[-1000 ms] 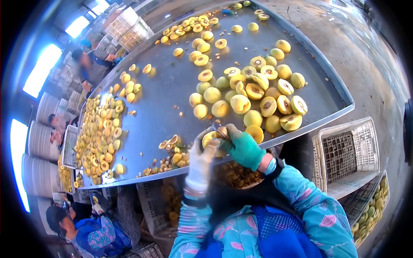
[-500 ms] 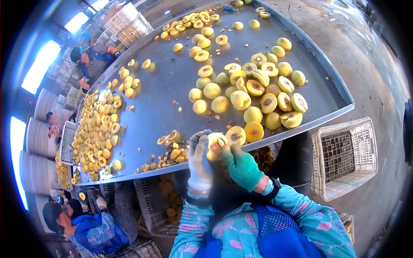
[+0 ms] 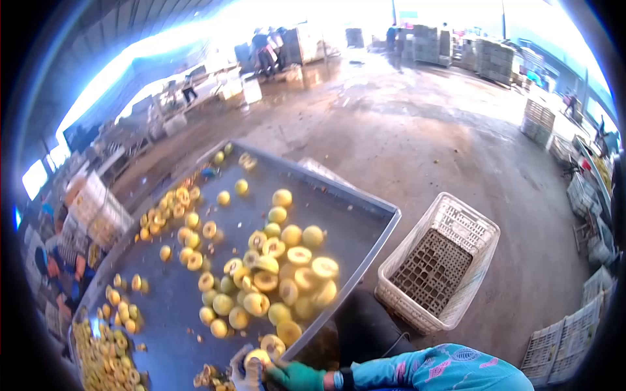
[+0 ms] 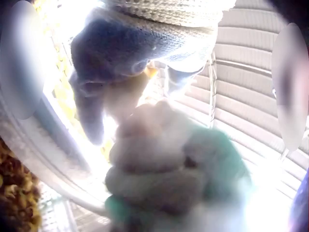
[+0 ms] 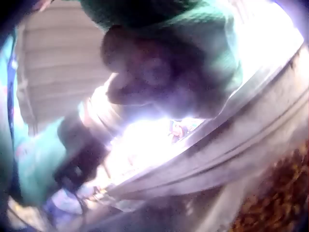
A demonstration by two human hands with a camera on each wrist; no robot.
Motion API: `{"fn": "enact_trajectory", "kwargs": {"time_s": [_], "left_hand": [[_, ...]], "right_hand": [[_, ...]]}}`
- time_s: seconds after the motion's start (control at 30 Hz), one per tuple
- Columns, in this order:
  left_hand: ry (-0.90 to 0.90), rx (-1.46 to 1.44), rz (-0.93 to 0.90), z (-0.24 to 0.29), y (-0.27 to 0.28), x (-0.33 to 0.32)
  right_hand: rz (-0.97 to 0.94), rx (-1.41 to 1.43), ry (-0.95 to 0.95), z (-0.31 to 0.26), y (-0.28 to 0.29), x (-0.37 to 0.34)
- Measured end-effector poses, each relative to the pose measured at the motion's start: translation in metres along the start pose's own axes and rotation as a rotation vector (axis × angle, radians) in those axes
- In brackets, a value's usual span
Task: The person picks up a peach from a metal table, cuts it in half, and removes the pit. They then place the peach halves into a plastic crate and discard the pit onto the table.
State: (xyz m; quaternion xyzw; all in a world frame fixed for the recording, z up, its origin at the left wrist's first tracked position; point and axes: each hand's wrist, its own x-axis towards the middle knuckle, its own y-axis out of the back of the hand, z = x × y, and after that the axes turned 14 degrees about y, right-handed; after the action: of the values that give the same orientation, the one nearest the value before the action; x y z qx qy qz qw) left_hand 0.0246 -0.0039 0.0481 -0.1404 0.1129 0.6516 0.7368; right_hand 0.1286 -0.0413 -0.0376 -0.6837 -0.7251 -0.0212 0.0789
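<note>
Head: left fingers [image 3: 238,365] grip fruit [image 3: 258,356] — right wrist: hidden.

At the near edge of the blue-grey metal table with a raised rim [image 3: 166,293], I see a yellow fruit half [image 3: 257,356] between a white-gloved left hand [image 3: 244,375] and a green-gloved right hand [image 3: 297,375]. Round yellow-green fruits, whole and halved [image 3: 265,281], lie before them, toward the near right corner. A heap of small yellow fruit halves [image 3: 104,355] lies by the far edge, leftward. A white rectangular plastic crate [image 3: 466,221] stands off that right corner; stacked pale plastic crates [image 3: 98,208] stand behind the far edge.
</note>
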Motion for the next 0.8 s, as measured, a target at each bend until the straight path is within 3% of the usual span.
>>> {"fn": "enact_trajectory", "kwargs": {"time_s": [0.03,0.1,0.17,0.27,0.37,0.43,0.47,0.53,0.57,0.63,0.67,0.73,0.77,0.8], "left_hand": [[-0.061,0.058,0.143,-0.007,-0.005,0.003],[-0.05,0.053,0.221,-0.008,-0.009,0.005],[-0.075,0.052,0.194,-0.012,-0.008,0.006],[-0.091,0.031,0.185,-0.014,-0.012,0.004],[-0.116,0.031,0.194,-0.016,-0.008,0.012],[-0.127,-0.035,0.087,-0.01,-0.011,0.009],[-0.103,0.006,0.148,0.0,-0.017,0.005],[-0.135,0.061,0.137,0.001,-0.017,0.003],[-0.171,0.107,0.126,0.003,-0.019,0.004],[-0.192,0.085,0.117,-0.002,-0.016,0.007],[-0.139,0.107,0.076,-0.003,-0.015,0.008],[-0.076,0.154,0.013,0.002,-0.018,0.003],[-0.076,0.154,0.014,0.004,-0.017,0.005],[-0.037,0.158,-0.013,0.006,-0.016,0.009]], "right_hand": [[0.102,0.238,-0.006,-0.015,-0.013,-0.005],[0.066,0.535,-0.271,-0.056,-0.007,-0.008],[-0.004,0.599,-0.327,-0.069,0.004,-0.011],[-0.044,0.576,-0.277,-0.065,0.005,-0.012],[0.041,0.451,-0.23,-0.055,-0.001,-0.006],[-0.04,0.158,-0.054,-0.035,0.0,-0.003],[-0.035,0.162,-0.057,-0.02,-0.004,-0.003],[-0.036,-0.098,0.248,0.005,-0.012,-0.001],[-0.029,-0.1,0.253,-0.002,-0.011,-0.001],[0.059,0.226,-0.159,-0.022,-0.01,-0.002],[0.061,0.223,-0.157,-0.016,-0.011,-0.002],[0.031,-0.129,-0.081,0.004,-0.019,-0.009],[0.03,-0.128,-0.081,0.013,-0.016,-0.007],[-0.027,-0.021,0.14,0.02,-0.008,-0.003]]}}
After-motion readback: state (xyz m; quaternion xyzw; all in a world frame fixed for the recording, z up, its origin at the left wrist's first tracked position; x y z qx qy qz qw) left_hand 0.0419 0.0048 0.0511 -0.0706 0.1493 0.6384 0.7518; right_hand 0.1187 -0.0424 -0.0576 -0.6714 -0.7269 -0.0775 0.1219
